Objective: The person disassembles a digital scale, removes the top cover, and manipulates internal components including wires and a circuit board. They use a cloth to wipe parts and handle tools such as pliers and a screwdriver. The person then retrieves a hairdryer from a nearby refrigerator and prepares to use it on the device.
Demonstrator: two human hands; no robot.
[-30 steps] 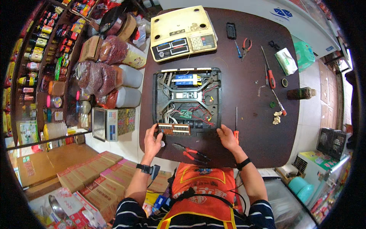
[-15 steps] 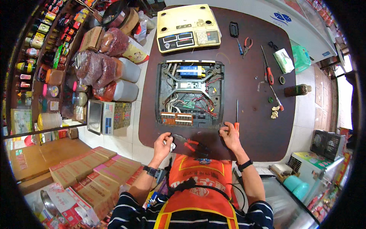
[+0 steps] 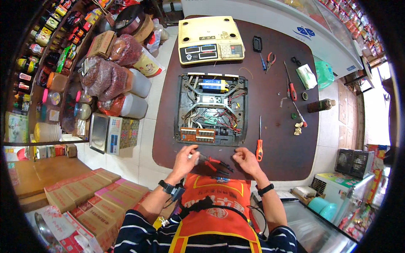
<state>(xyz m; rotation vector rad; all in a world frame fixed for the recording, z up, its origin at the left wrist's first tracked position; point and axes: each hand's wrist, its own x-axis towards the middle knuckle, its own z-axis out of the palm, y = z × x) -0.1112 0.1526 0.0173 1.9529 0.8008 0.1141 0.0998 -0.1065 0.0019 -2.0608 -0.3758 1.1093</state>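
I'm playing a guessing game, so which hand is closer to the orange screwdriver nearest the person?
Right. The right hand is close beside the orange screwdriver, just left of its handle; the left hand is much farther left, beyond the red-handled pliers.

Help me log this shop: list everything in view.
table: 1, dark brown, centre
opened scale base: 1, black, mid-table
display board: 1, brown, on base
scale housing: 1, cream, far side
pliers: 2, red-handled, near side and far side
screwdrivers: at least 2, red-handled, table's right
bottle: 1, brown, at right edge
tissue pack: 1, white, far right
small scale: 1, white-silver, left of table
boxes: several, brown, lower left
shelf goods: many, mixed, far left
left hand, right hand: 2, bare, near side
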